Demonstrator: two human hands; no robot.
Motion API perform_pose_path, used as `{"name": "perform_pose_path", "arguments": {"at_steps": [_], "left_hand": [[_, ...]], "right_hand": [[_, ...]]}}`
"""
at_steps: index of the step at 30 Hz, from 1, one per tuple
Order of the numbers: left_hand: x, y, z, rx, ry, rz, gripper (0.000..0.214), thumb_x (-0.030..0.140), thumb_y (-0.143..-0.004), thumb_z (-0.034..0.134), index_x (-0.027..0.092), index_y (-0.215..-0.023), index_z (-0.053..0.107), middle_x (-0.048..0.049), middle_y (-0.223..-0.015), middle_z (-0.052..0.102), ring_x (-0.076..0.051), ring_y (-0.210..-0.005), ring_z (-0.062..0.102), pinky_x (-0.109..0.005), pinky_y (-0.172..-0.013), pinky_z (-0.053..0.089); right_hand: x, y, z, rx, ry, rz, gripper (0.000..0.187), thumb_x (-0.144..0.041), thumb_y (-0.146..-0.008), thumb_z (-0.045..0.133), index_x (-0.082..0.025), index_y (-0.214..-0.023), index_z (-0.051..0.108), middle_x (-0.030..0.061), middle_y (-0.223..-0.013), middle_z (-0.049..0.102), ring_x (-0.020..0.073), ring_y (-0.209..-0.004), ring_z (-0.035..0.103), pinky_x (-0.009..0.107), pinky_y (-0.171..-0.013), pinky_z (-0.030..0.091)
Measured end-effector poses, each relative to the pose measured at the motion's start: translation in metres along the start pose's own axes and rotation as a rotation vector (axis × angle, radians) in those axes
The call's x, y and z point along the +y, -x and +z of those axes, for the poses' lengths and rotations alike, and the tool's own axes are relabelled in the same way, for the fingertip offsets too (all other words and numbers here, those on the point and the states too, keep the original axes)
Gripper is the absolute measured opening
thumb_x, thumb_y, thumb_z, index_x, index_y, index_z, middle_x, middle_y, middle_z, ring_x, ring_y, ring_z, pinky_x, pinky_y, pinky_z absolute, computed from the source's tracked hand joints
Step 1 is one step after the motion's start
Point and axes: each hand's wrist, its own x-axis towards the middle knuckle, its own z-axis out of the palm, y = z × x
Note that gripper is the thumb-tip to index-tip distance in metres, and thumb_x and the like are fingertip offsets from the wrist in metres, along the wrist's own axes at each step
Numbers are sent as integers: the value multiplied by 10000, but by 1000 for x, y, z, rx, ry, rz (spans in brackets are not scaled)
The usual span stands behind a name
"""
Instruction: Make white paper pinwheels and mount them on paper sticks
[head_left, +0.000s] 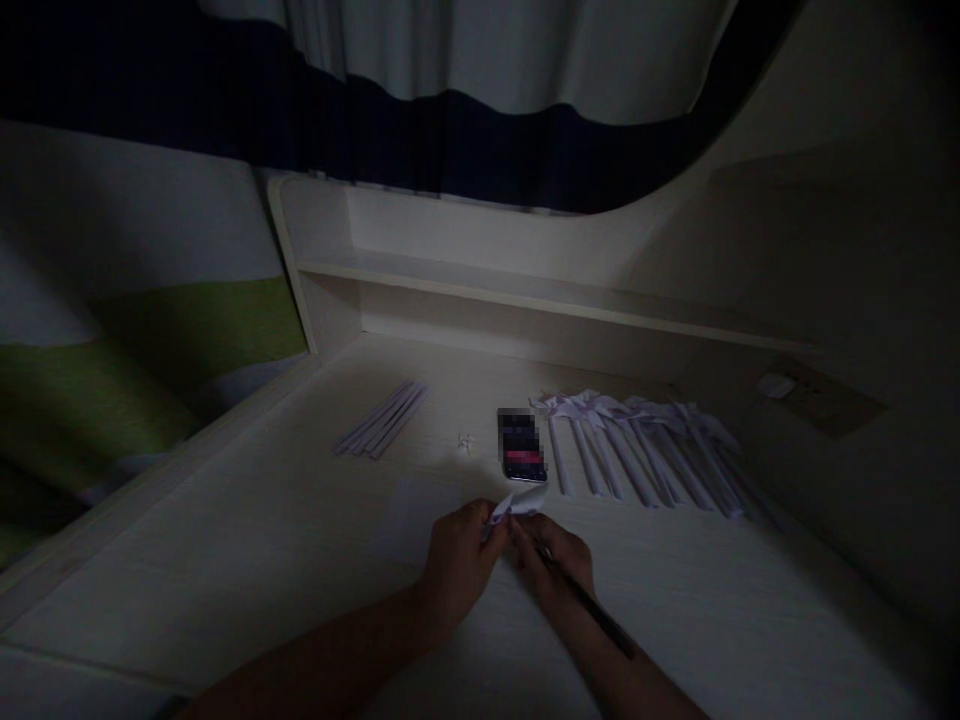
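Observation:
My left hand (461,555) is closed on a folded white paper piece (529,498), pinching it near its middle. My right hand (555,565) meets it there, its fingers wrapped round a dark slim pen (596,607) whose rear end slants down toward my forearm. The pen's tip is hidden at the paper. Just beyond my hands lies a phone (523,445) with its screen lit. A flat pale sheet of paper (409,515) rests on the desk beside my left hand.
Several rolled paper sticks (382,420) lie in a bundle at the left. Small white bits (466,442) sit near the middle. Paper pinwheels on sticks (637,445) line the right side. Behind is a shelf (525,290); curtains (187,330) hang at left and back.

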Motion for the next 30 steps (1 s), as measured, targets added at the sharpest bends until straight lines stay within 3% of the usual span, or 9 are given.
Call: {"name": "perform_pose_path", "arguments": {"at_steps": [5,9,13,15,21,30], "left_hand": [[-5,-3,2,8,97,-7,216,293,-767,436,152,-699,584,-20,-645,624,-126,-591,562,-203,-551,405],[-11,-7,5,-19,179,-38,235,317,-752,456,138,-699,598,-20,-628,621,-123,-561,548,-202,-523,398],[-13,-8,7,-57,201,-48,224,303,-749,455,133,-697,592,-19,-623,615,-120,-552,535,-199,-509,389],[-13,-7,7,-46,182,-35,215,293,-750,452,137,-714,595,-18,-632,616,-120,-556,530,-202,-519,390],[-10,-5,7,-23,151,-53,219,292,-759,439,140,-698,585,-7,-575,583,-111,-518,508,-197,-494,368],[-8,-4,8,-24,111,-33,209,286,-768,427,145,-729,577,-26,-642,618,-129,-577,551,-206,-529,390]], "right_hand": [[22,-4,-8,-106,234,-424,197,-239,-818,422,-188,-870,605,56,-685,645,151,-588,580,249,-544,448],[24,-11,-18,-110,337,-571,206,-191,-827,430,-178,-944,599,88,-796,665,162,-654,602,261,-577,462],[18,-18,-24,-168,425,-677,190,-170,-822,446,-156,-919,608,88,-746,667,153,-589,589,251,-534,454],[18,-17,-22,-165,422,-647,186,-165,-822,441,-165,-889,613,78,-736,668,144,-567,583,244,-519,447],[20,-2,-3,-57,277,-308,156,-206,-799,447,-193,-773,600,32,-626,623,126,-525,545,231,-506,420],[6,-3,-2,-5,265,-172,201,-244,-796,456,-189,-618,531,-1,-528,535,107,-456,486,218,-473,375]]}}
